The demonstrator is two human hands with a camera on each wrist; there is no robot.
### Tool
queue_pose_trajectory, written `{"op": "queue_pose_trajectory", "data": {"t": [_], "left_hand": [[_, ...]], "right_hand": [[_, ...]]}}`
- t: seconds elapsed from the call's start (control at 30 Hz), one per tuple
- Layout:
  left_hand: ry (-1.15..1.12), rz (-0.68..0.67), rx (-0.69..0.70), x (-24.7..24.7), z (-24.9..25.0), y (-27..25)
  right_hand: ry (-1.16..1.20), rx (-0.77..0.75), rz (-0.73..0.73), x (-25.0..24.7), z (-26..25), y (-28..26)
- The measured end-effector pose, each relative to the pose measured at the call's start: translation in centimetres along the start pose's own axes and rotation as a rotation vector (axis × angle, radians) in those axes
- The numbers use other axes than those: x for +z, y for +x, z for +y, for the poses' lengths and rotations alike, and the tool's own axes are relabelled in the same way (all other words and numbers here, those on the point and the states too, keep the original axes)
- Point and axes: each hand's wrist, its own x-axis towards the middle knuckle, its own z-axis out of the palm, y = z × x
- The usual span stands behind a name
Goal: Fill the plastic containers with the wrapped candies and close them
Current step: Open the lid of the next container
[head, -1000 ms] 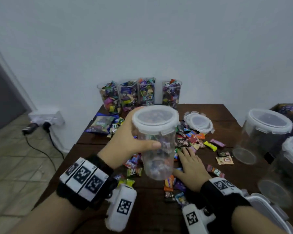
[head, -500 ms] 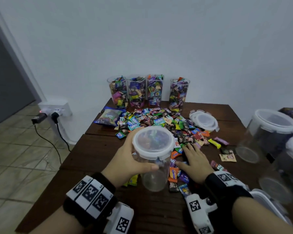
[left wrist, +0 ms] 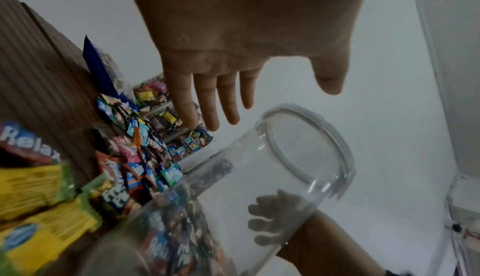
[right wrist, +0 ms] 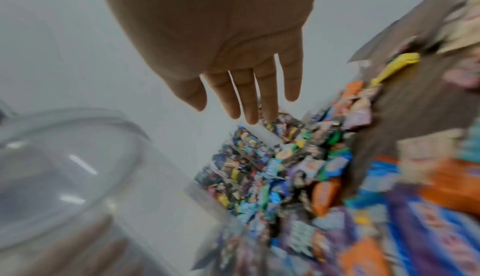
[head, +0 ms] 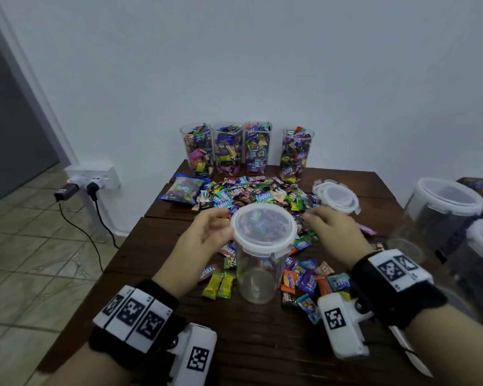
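Four tall clear containers (head: 246, 150) are standing full of candies along the wall at the far edge of the wooden table (head: 156, 246), but I am seeing no lids on them, so I judge that the filling is partly done and the closing is not done. At the right side, two bigger lidded containers (head: 444, 215) are looking empty, so much work is remaining. A wide heap of wrapped candies (head: 251, 195) is lying in the middle of the table, with a blue bag (head: 184, 189) at its left and a loose lid (head: 335, 195) at its right. The near container (head: 261, 252) is standing upright on the table in front of the heap; it is transparent, empty, and a white lid with clip flaps is sitting on top. The left hand (head: 204, 236) is at the lid's left edge with straight fingers, gripping nothing. The right hand (head: 332, 232) is just beside the lid's right edge, also with fingers spread and holding nothing.
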Motion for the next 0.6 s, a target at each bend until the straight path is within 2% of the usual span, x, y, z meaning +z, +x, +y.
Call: {"op": "queue_pose_trajectory", "data": {"t": [0.1, 0.27, 0.37, 0.5, 0.6], "left_hand": [[-0.003, 0.051, -0.059, 0.3, 0.9, 0.6], [0.010, 0.051, -0.071, 1.1, 1.6, 1.4], [-0.018, 0.018, -0.087, 1.2, 1.2, 1.9], [-0.064, -0.003, -0.146, 1.6, 1.3, 2.4], [-0.098, -0.022, -0.264, 1.6, 1.6, 4.0]], "right_hand": [[0.130, -0.083, 0.029, -0.9, -2.9, 0.1], [0.134, -0.162, -0.084, -0.1, -5.0, 0.3], [0.112, -0.132, -0.092, 0.4, -4.9, 0.6], [0.239, -0.065, -0.117, 0.6, -4.1, 1.1], [0.351, -0.041, -0.157, 0.5, -4.0, 1.1]]}}
